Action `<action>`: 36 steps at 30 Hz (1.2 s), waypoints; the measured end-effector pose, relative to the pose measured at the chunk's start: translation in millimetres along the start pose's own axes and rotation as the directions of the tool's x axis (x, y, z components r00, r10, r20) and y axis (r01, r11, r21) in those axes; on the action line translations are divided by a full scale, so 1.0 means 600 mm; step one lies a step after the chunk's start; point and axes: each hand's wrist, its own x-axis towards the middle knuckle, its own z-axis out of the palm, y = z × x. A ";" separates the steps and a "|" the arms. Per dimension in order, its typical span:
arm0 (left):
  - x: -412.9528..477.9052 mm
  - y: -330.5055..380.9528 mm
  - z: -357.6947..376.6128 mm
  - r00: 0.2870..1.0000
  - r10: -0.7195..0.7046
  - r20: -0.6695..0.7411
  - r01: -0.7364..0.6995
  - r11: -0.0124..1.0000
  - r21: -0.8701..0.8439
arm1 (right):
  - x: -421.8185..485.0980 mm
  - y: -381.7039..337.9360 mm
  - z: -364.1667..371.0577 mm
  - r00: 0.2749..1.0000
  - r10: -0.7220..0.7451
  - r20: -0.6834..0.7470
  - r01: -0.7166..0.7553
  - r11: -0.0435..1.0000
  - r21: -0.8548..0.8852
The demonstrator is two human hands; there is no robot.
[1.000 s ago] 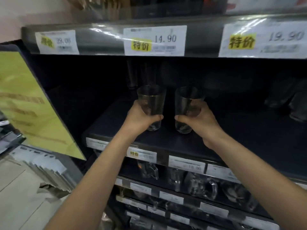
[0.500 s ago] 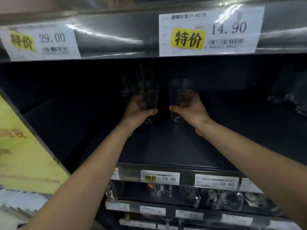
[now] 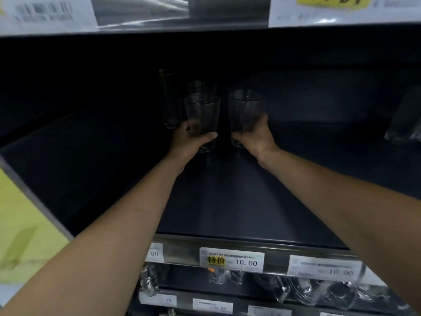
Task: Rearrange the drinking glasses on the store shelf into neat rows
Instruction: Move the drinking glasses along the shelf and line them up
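Observation:
Both arms reach deep into a dark shelf [image 3: 227, 201]. My left hand [image 3: 190, 140] grips the lower part of a clear drinking glass [image 3: 201, 110]. My right hand [image 3: 256, 135] grips a second clear glass [image 3: 245, 108] just to its right. The two glasses stand upright side by side, a small gap between them, their bases at or near the shelf floor. Behind the left one, a taller clear glass [image 3: 168, 99] and another glass [image 3: 198, 86] stand near the back; they are dim and hard to make out.
The upper shelf's front rail [image 3: 182, 14] with price labels hangs low overhead. Dark wrapped glassware [image 3: 407, 117] sits at the far right. A yellow side panel [image 3: 20, 236] bounds the left. Glass mugs [image 3: 296, 288] fill the shelf below, behind price tags [image 3: 232, 258].
Both hands have carried their glasses further back into the shelf, toward the glasses at the rear. The camera has moved closer and lower.

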 end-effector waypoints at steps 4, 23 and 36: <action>0.021 -0.009 -0.002 1.000 0.016 -0.015 -0.016 1.000 -0.004 | 0.023 0.001 0.011 1.000 0.008 -0.026 -0.008 1.000 -0.015; 0.070 -0.034 0.008 0.995 0.104 0.001 -0.104 0.993 0.048 | 0.092 0.005 0.045 0.993 0.005 -0.119 -0.016 0.996 -0.090; 0.086 -0.048 0.012 0.998 0.065 0.003 -0.065 0.997 -0.032 | 0.120 0.011 0.061 0.989 0.020 -0.146 -0.036 0.994 -0.107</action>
